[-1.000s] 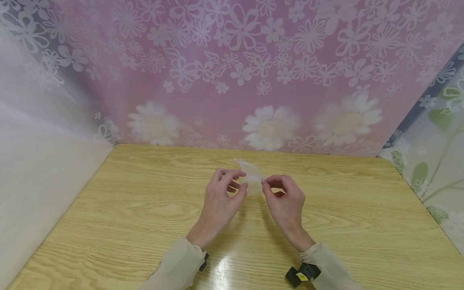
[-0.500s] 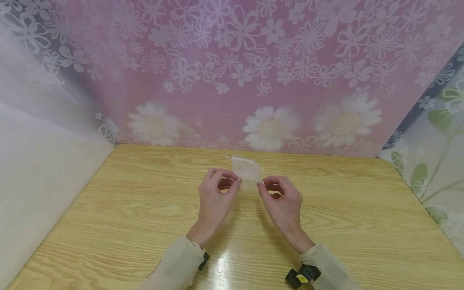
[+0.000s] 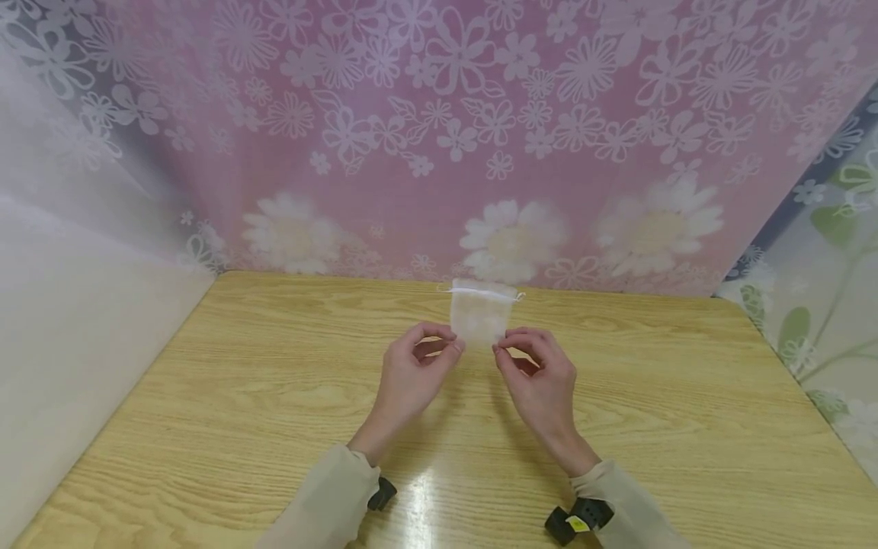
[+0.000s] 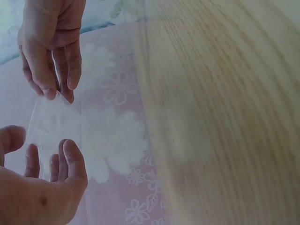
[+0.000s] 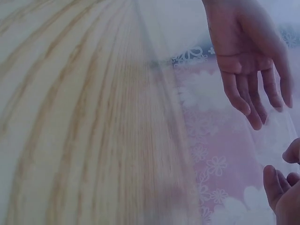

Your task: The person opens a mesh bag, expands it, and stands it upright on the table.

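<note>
A small sheer white drawstring pouch [image 3: 482,314] is held up between both hands in the head view, flat and spread, its white cord running across near the top edge. Its lower left corner is pinched between thumb and fingers of my left hand [image 3: 414,370]. My right hand [image 3: 545,374] pinches the lower right corner in the same way. The left wrist view shows the see-through pouch [image 4: 49,119] faintly between the two hands. In the right wrist view the pouch [image 5: 276,136] is pale and partly cut off by the frame edge.
Below the hands lies a wood-grain table [image 3: 274,396]. A pink flowered curtain [image 3: 384,152] rises behind its far edge, with pale sheets at both sides. Dark straps with small devices [image 3: 579,521] sit at the wrists, over light sleeves [image 3: 329,496].
The pouch has turned from tilted and folded to upright and spread, with the cord now at the top. My left hand has shifted its hold to the lower left corner.
</note>
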Demonstrator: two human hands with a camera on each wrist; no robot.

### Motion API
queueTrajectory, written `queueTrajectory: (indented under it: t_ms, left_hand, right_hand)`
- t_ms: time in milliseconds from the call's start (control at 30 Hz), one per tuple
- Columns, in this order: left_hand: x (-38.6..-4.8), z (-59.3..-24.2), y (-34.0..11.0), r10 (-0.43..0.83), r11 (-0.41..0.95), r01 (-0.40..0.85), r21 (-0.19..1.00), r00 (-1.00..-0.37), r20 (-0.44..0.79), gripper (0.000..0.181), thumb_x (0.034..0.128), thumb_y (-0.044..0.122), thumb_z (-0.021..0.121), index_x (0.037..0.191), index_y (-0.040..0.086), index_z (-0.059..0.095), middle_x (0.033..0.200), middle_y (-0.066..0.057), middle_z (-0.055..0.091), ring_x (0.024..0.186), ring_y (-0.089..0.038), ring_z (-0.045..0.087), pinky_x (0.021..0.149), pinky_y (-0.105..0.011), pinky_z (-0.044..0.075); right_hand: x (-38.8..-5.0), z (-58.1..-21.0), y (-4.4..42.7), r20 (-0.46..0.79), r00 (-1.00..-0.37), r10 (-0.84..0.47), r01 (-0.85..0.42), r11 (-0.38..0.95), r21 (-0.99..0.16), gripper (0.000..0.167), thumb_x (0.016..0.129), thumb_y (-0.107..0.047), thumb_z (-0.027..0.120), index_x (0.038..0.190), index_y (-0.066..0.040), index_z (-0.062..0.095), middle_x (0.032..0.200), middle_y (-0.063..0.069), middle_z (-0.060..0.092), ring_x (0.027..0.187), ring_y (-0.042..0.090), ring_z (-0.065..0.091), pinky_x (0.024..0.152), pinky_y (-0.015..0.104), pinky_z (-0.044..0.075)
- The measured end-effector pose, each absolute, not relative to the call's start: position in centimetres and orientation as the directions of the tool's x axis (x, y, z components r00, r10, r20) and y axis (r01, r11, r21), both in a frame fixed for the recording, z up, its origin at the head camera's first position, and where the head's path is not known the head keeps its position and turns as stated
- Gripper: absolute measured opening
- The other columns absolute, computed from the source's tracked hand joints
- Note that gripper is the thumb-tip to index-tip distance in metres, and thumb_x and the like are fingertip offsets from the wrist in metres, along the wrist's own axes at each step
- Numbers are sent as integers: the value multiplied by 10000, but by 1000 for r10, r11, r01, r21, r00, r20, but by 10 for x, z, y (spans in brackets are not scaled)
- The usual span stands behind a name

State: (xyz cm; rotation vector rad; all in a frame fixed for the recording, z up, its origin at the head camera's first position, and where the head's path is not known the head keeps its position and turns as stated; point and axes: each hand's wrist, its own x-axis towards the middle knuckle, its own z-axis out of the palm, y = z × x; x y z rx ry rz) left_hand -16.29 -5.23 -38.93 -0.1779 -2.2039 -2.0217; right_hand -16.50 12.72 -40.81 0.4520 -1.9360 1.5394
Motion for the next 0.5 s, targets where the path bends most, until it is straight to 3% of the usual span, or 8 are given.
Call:
queueTrajectory:
  t_ms: [300,500]
  left_hand:
    - [-164,-388,-54,-40,51,141,989,-989,143,258,936,100,739,1186,98,674,1105,-98,746,1020,-219,739,844,-255,605]
    - [-164,-389,-56,1,36,139,990,-990,140,322,927,56,740,1237,98,661,1129,-129,727,1046,-240,731,846,-265,612]
  right_hand:
    - [-166,-411,132,643,-763,64,-627,168,-761,117,837,144,747,899,47,724,1083,206,642,1002,102,686,775,194,610]
    - [-164,-409,135,576,-817,43,-575,35,-818,168,840,218,670,975,119,674,1132,203,635,1021,107,723,809,235,619]
